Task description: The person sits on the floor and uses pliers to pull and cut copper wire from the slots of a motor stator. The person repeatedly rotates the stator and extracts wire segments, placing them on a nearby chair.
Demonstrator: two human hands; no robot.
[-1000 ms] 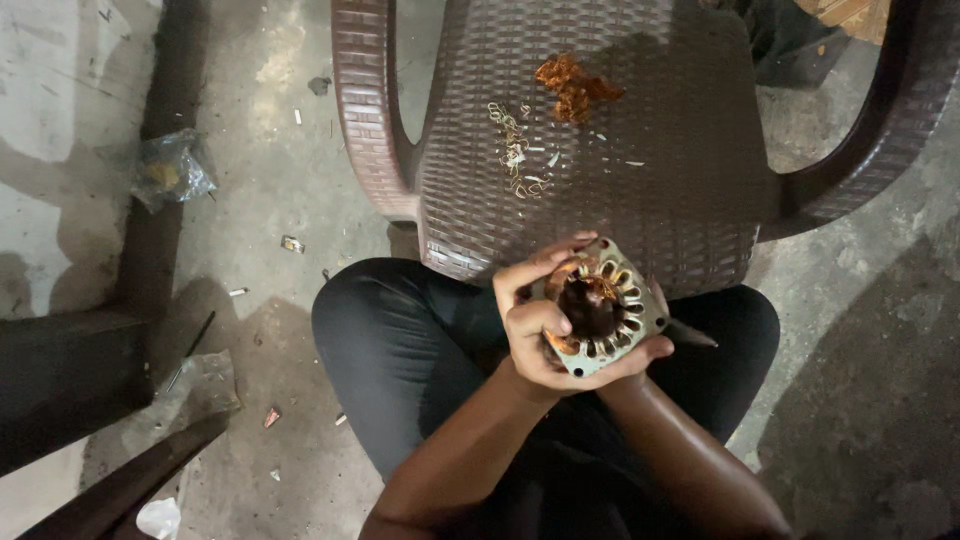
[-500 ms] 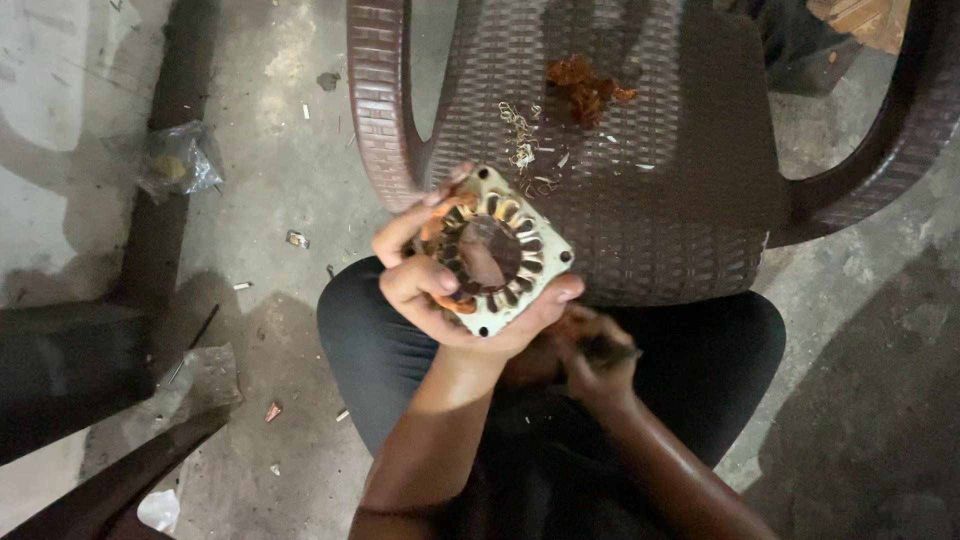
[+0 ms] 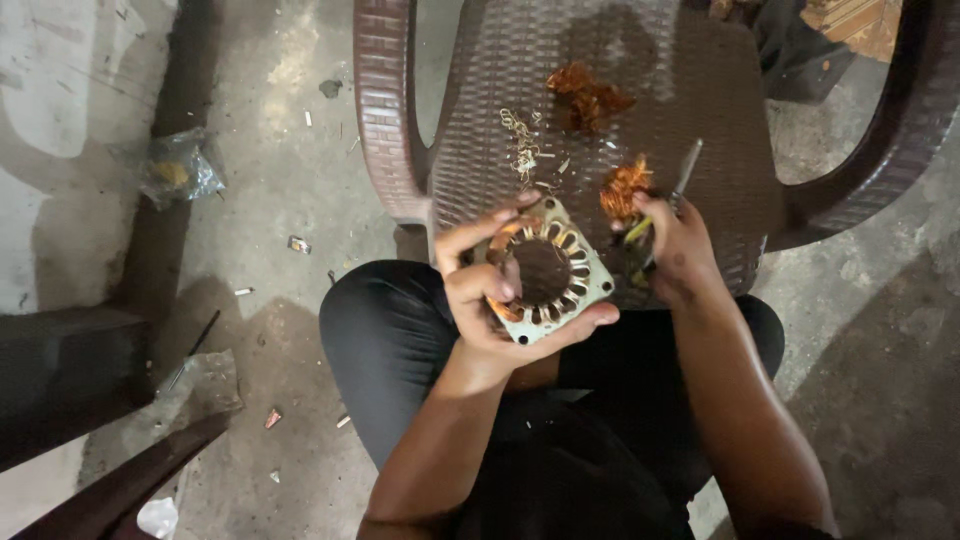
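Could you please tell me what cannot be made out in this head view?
- Metal tool: its handle is hidden inside the right hand.
- Motor stator: its underside is covered by the left hand.
- Brown chair: its back is cut off by the top edge.

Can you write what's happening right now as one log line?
left hand: holds stator | right hand: holds tool and copper wire | chair: wire scraps on seat

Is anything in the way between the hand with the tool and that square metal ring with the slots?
Nothing visible. The right hand, holding a thin tool and a copper wire clump, sits just beside the slotted metal ring, which the left hand grips. Only a bare chair seat lies behind.
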